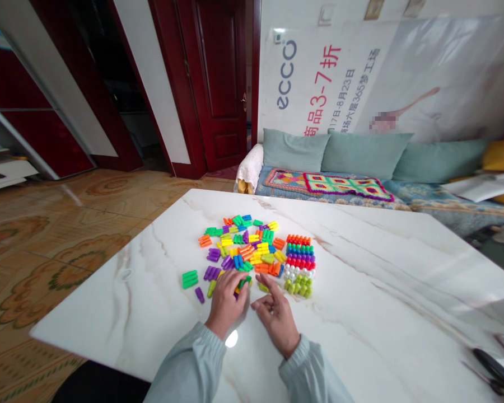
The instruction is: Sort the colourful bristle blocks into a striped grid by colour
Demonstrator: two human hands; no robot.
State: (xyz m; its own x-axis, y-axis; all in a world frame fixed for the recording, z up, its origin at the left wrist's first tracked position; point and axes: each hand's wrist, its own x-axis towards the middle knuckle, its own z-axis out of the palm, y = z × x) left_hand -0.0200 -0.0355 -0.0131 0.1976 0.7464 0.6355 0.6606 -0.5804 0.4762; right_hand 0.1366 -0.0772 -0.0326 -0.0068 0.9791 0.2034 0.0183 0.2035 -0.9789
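My left hand (229, 296) is curled at the near edge of a pile of colourful plastic building pieces (256, 254). Its thumb and forefinger close around a green plastic piece (246, 280); yellow and purple pieces show just below, partly hidden by the fingers. To the right, my right hand (278, 320) hovers low over the table, index finger stretched out and thumb apart, with nothing visible in it. A lime piece (263, 287) lies close to its fingertips. Beyond that hand, small round-headed pieces (300, 262) stand in rows sorted by colour: orange, green, blue, purple, red, white and lime.
The pieces lie on a white marble-patterned table (386, 302). A green block (190, 279) and a purple piece (199, 295) sit at the pile's left. Black-handled scissors or a similar tool (493, 369) rest at the right edge. A sofa with cushions (365, 154) stands behind.
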